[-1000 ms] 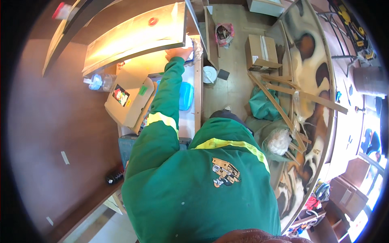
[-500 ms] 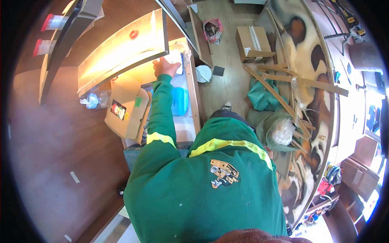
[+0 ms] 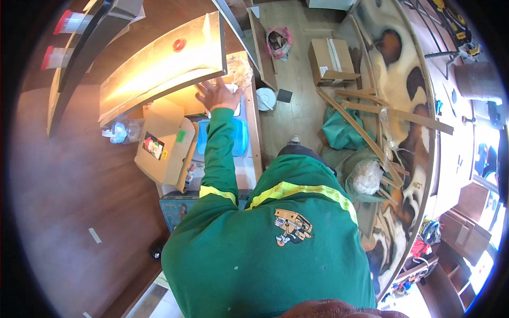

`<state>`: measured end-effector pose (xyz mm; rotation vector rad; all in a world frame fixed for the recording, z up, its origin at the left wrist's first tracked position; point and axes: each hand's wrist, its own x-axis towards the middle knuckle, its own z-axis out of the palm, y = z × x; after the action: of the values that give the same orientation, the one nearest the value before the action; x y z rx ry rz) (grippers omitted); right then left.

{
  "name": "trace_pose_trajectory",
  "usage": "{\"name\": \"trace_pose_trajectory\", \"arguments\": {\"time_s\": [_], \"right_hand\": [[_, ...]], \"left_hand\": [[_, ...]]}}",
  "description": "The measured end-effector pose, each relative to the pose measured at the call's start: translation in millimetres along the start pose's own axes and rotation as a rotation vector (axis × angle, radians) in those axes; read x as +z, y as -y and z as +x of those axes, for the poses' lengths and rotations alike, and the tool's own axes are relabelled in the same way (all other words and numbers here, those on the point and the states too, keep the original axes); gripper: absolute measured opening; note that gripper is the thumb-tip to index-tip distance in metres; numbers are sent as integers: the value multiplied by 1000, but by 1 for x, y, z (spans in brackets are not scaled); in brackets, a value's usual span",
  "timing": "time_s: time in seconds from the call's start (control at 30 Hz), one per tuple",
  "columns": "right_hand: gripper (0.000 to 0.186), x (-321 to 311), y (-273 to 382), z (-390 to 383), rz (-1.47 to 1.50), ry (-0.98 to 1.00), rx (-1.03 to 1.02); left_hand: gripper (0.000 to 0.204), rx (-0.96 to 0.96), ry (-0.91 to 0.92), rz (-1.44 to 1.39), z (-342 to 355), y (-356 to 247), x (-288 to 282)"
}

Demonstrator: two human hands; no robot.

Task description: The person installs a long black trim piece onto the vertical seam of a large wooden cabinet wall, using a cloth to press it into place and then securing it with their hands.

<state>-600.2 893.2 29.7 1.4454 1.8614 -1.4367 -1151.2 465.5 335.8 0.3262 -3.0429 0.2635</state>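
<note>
White item [image 3: 231,87]: it lies beyond the blue container [image 3: 240,137], partly hidden under the left hand [image 3: 216,99]; what kind it is, I cannot tell.
Floor [image 3: 285,119]: it opens to the right of the blue container, past the wooden edge [image 3: 255,139], and gives room on that side.
Lit panel [image 3: 169,58]: it stands beyond the blue container and reaches to its left; the dark lower edge is just beside the hand, so the room there is narrow.
Worktop [image 3: 243,168]: a white strip shows on the near side of the blue container.
Cardboard box [image 3: 168,139]: just left of the blue container, leaving a small gap.
Left hand: just beyond the blue container, fingers spread, not closed; whether it presses the white item, I cannot tell.
Right hand: out of view, its state I cannot tell.
</note>
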Motion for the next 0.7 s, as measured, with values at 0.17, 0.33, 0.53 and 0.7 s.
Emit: {"name": "trace_pose_trajectory", "arguments": {"time_s": [0.17, 0.33, 0.53, 0.7], "right_hand": [[27, -8, 51, -30, 85, -9, 9], [28, -4, 94, -53, 168, -41, -22], [28, 15, 85, -64, 250, -76, 20], [26, 37, -64, -20, 93, -29, 47]], "left_hand": [[71, 334, 384, -163, 69, -69, 61], [43, 9, 143, -184, 117, -95, 158], [45, -75, 140, -449, 135, -67, 124], [44, -28, -235, -900, 113, -75, 91]]}}
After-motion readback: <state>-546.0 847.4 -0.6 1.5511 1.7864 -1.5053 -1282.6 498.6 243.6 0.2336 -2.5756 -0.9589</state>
